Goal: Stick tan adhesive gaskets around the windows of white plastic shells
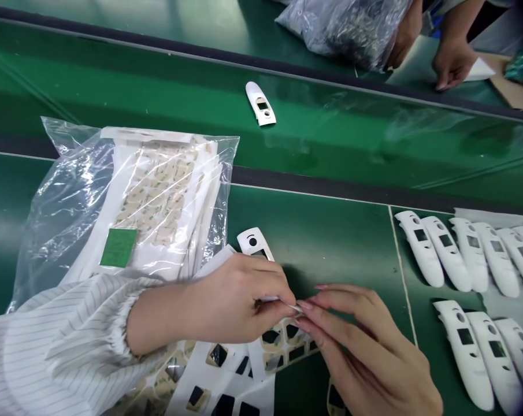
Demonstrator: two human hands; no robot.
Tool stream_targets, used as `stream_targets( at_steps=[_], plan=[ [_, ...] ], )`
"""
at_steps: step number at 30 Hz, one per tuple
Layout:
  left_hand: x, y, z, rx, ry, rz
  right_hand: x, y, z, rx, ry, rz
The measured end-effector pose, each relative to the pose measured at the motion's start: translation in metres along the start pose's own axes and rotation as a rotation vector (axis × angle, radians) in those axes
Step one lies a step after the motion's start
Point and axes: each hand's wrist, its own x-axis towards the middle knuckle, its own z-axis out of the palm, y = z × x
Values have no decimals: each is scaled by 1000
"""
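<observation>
My left hand (248, 297) is closed in a pinch on a small thin pale piece (296, 308), largely covered by the fingers. From the right, my right hand (369, 341) pinches the same piece between thumb and fingertip, its other fingers stretched out. Beneath both hands lie sheets of frame-shaped adhesive stickers (267, 370), several with dark rectangular pieces on them. Just behind my left hand, a white plastic casing (253, 238) with a round hole and a window is partly hidden. Another dark piece with a pale border (336, 400) lies by my right wrist.
A clear plastic bag (70, 190) of sticker sheets, with a green square (118, 247) on top, lies left. Several white casings (426, 254) stand in rows at right. One casing (260, 104) lies on the green conveyor. Across it, another person's hands (454, 60) work near a bag (343, 29).
</observation>
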Motion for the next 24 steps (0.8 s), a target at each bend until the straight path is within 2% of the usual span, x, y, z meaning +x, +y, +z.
stream_targets(
  at_steps=[5,8,16,24],
  plan=[
    [2,2,0,-44,22,15,-6,-2,-9,-153,-34,-60],
    [2,3,-1,-32,28,39,-6,-2,-11,-205,-7,-44],
    [3,4,0,38,57,164,-3,-4,-9,-184,-2,-36],
    [-1,5,-1,151,32,231,-4,-8,-10,-171,-35,-29]
  ],
)
